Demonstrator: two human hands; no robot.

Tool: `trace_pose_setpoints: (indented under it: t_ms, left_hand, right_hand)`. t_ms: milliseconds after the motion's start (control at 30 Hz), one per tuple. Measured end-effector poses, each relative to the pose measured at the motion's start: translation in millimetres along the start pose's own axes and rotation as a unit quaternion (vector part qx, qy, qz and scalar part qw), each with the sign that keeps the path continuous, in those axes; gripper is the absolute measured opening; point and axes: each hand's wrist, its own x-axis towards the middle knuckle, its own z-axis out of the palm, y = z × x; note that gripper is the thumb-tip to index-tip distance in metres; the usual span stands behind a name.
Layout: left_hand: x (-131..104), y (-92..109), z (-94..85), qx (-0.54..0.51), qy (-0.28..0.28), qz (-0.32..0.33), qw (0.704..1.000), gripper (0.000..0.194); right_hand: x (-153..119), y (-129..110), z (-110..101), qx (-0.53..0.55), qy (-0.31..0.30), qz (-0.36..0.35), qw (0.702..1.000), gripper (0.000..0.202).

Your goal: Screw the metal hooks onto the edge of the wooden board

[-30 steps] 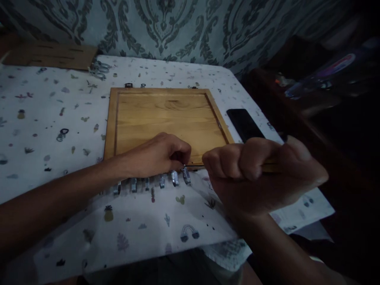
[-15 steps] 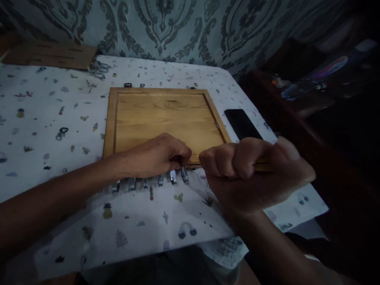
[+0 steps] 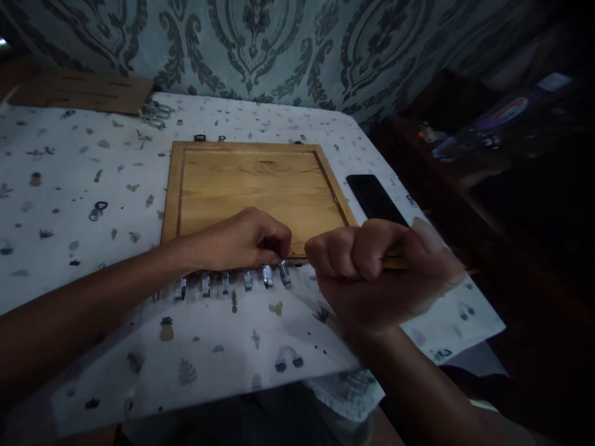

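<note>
The flat wooden board [image 3: 255,192] lies on the white patterned cloth [image 3: 214,371]; let its middle be the middle of the clock. At 6 o'clock, along its near edge, sits a row of shiny metal loops [image 3: 266,275]. The left hand [image 3: 237,238] rests over that edge, also near 6 o'clock, with its finger and thumb bent close in a pinch. They are right by the loop at the end of the row [image 3: 284,272], but I can't tell if they are holding it or only touching it. At 4 o'clock, the right hand [image 3: 372,279] is curled tight around a yellow handle [image 3: 394,262]. The far end of that handle's tool is hard to see. A black phone [image 3: 377,199] lies at 3 o'clock. My guess is that the step now is careful work with both hands on that end loop, at the board's edge. The next move seems to call for the left fingers to be very steady and the right fist to go slow and straight, so nothing slips.
</note>
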Motion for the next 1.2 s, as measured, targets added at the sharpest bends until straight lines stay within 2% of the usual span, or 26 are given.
trace_pose_setpoints:
  t_ms: [233,433,567,667,1000,1200]
  left_hand:
    - [1.1,-4.9,2.4,-0.047,-0.004,-0.014,0.999,0.011]
    - [1.5,-7.9,1.9,-0.039,0.0,-0.015,0.999,0.009]
    - [1.0,-8.5,0.7,-0.042,-0.01,-0.015,0.999,0.008]
    - [0.5,-8.4,-0.3,-0.042,-0.012,-0.015,0.999,0.008]
    - [-1.3,-11.1,-9.8,-0.029,-0.034,0.032,0.998,0.009]
    - [-2.6,-9.1,-9.7,-0.034,-0.028,0.017,0.999,0.004]
  right_hand:
    - [-0.6,0.5,1.2,-0.007,0.007,-0.015,1.0,0.058]
    - [0.8,0.4,0.7,-0.002,0.005,-0.011,1.0,0.056]
    - [3.2,1.7,-0.3,0.025,-0.037,-0.034,0.998,0.054]
    - [3.7,3.0,-1.2,0.039,-0.042,-0.04,0.998,0.053]
    - [3.4,3.1,-3.3,0.019,-0.055,-0.025,0.998,0.055]
    - [4.0,2.5,0.0,0.032,-0.035,-0.046,0.998,0.054]
